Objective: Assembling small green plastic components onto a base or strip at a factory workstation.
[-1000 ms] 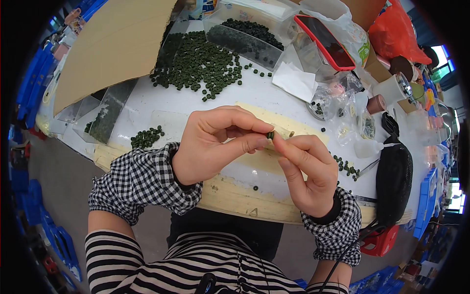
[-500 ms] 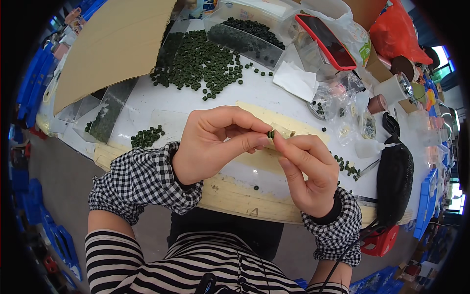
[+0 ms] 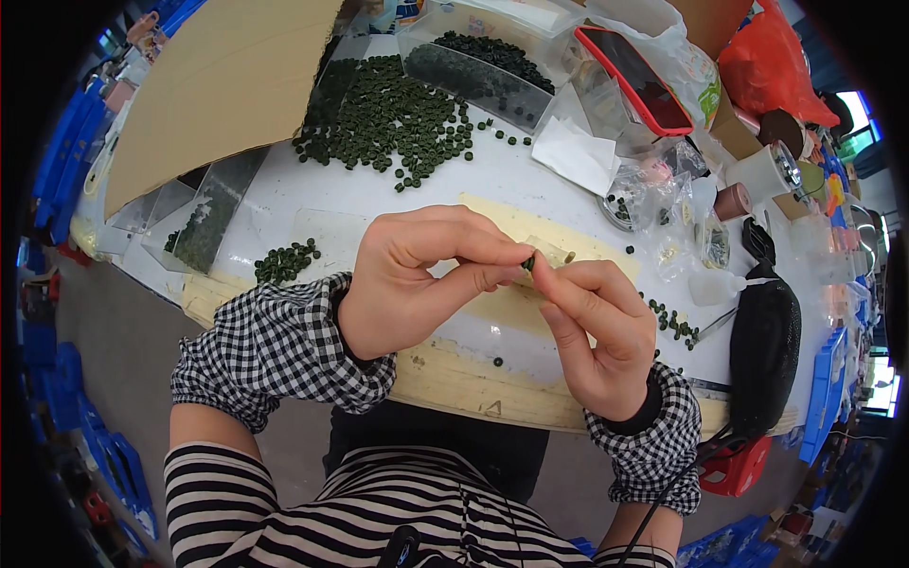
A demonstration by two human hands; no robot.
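Observation:
Above the near part of the table, my left hand (image 3: 402, 275) is closed in a pinch, with a small dark green bead-like piece (image 3: 528, 264) at its thumb and forefinger tips. My right hand (image 3: 603, 331) meets that piece from the other side. Its fingers are bent, with a fingertip pressed to the piece and the thumb lower down. Fingertips cover most of the piece. Behind my hands lies a pale yellow sheet (image 3: 483, 210). A single dark bead (image 3: 498, 362) sits on the table below them.
A large pile of green beads (image 3: 398, 118) spreads at the back, beside a clear bin (image 3: 473, 80) of darker ones. A smaller heap (image 3: 286, 262) lies left. Cardboard (image 3: 218, 95) overhangs the back left. A red-cased phone (image 3: 634, 80), tissue (image 3: 575, 156) and black pouch (image 3: 765, 331) stand right.
The fingertips of my left hand have shifted slightly and cover more of the green piece, which looks turned. My right hand stays nearly in place.

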